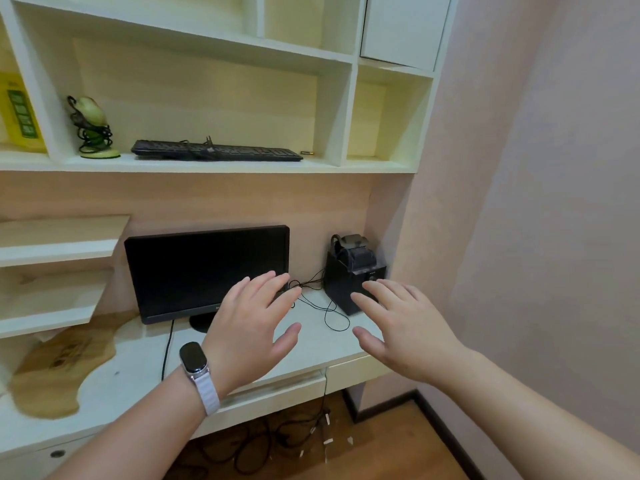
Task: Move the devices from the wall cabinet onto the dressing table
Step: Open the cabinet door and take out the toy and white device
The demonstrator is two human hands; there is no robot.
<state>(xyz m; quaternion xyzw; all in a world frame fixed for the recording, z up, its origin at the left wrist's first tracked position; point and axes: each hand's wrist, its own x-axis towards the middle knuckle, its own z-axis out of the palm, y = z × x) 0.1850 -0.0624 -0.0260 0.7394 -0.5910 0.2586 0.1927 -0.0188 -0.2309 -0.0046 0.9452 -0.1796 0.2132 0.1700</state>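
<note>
On the dressing table (311, 355) the monitor (204, 271) stands at 9 o'clock of the speaker box (349, 278), cables (322, 303) lying between them. At 12 o'clock, in the wall cabinet (349, 109), the keyboard (216, 152) lies on the shelf with an ornament (91, 128) at its 9 o'clock

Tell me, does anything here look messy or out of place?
Yes. A thin black cable sprawls in loose loops across the white dressing table between the black flat monitor and the black box-shaped speaker, and more cords tangle on the floor below.
</note>
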